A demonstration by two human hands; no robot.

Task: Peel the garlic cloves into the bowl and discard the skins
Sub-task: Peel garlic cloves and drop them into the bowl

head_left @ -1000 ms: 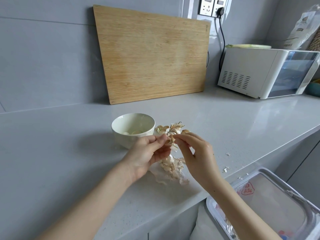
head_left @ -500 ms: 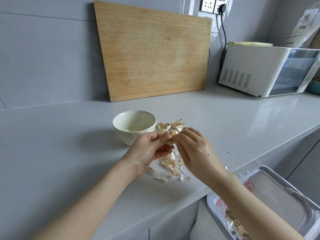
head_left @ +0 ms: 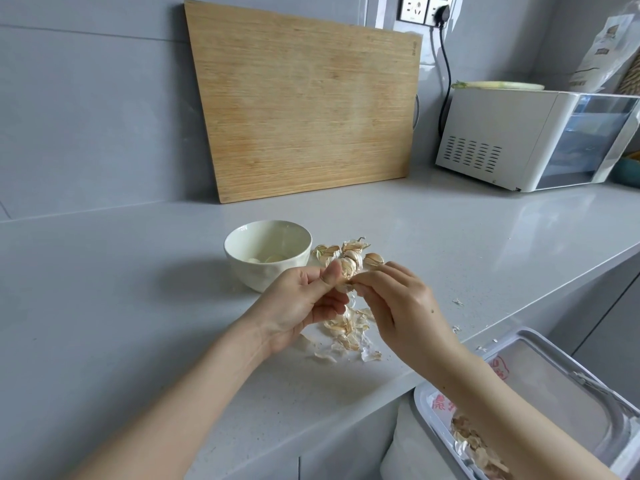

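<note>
Small papery garlic clove [head_left: 344, 285] I pinched, mostly covered by my left hand [head_left: 304, 301] and my right hand [head_left: 398, 306], pale peeled cloves [head_left: 266, 258] half sunk behind the cream ceramic bowl [head_left: 263, 277], count unclear, white plastic waste bin [head_left: 420, 407] cut by the view's corner, crossed by my forearm, white microwave oven [head_left: 495, 133] clipped at the right edge

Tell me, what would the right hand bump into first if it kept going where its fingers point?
The right hand points left, so probably the garlic clove it pinches, then the left hand, though depth is unclear.
</note>
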